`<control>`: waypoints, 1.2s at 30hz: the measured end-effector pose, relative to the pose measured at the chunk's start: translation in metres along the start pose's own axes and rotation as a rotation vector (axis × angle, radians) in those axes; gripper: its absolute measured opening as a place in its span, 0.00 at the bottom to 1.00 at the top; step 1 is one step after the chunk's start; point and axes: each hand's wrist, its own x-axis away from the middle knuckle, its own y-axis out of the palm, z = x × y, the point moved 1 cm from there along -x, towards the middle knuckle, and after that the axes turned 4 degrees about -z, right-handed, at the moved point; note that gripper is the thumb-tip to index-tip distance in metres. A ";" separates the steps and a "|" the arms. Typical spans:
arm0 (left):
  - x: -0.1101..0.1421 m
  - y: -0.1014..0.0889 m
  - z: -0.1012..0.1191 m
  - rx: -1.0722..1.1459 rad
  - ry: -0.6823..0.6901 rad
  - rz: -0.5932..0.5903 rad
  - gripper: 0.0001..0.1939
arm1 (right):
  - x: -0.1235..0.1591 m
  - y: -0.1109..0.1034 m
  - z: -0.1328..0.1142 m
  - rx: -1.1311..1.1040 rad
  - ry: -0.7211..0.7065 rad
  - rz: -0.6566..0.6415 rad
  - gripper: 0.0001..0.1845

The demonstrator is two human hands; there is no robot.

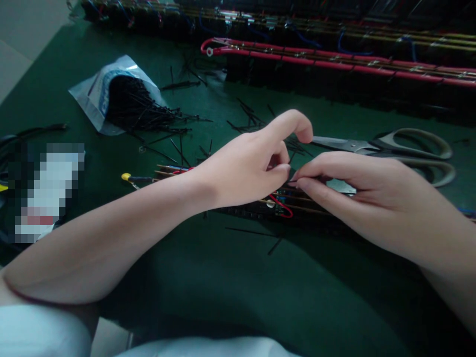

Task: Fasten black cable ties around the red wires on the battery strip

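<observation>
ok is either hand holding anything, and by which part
Cannot be told: the right hand pinches beside the left hand, but anything in either grasp is too unclear.

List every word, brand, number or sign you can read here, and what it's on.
None can be read with certainty:
Clear plastic bag of thin black ties: blue lettering, too blurred and curved to read.
White rectangular patch with a red band: pixelated, unreadable.
Metal scissors with dark-and-grey looped handles: no legible marking.
Dark strip with brass-coloured rods and red wire: no legible marking.
</observation>
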 end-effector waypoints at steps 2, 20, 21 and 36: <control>-0.002 0.000 -0.001 0.022 -0.016 -0.031 0.17 | 0.000 0.000 0.001 -0.004 0.006 0.010 0.11; -0.002 -0.003 0.004 -0.087 0.039 -0.081 0.06 | 0.005 -0.001 0.002 -0.246 0.146 0.180 0.15; -0.002 -0.002 0.004 -0.090 0.036 -0.075 0.06 | 0.005 -0.001 0.003 -0.262 0.153 0.186 0.15; -0.003 -0.002 0.005 -0.119 0.000 -0.113 0.07 | 0.003 -0.002 0.004 -0.401 0.245 0.337 0.11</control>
